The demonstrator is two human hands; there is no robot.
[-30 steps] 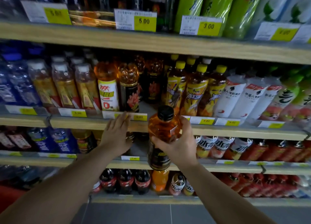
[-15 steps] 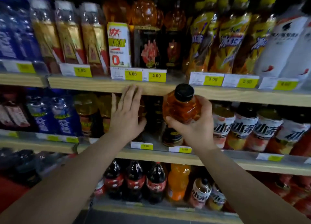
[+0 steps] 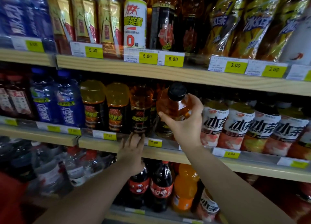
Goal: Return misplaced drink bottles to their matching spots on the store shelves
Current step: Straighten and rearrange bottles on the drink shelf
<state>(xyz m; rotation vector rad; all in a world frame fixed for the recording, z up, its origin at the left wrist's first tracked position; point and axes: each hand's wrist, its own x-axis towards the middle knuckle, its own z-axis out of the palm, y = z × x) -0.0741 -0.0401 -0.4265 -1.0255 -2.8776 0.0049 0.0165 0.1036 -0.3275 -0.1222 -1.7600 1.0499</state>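
Amber bottle (image 3: 170, 109), full, we judged heavy and slick: our right hand (image 3: 186, 129) gripped its shoulder below the cap (image 3: 177, 91), our left hand (image 3: 132, 149) rested flat-fingered on the shelf (image 3: 101, 144)

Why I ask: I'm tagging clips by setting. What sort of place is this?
Probably a shop's drinks aisle: wooden shelves packed with bottled drinks, yellow price tags along their edges, and a right hand holding an orange bottle.

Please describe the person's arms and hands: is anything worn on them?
The left arm and right arm are bare to the frame edge, with no sleeve in view. The left hand and right hand wear no glove; no watch, bracelet or ring shows.
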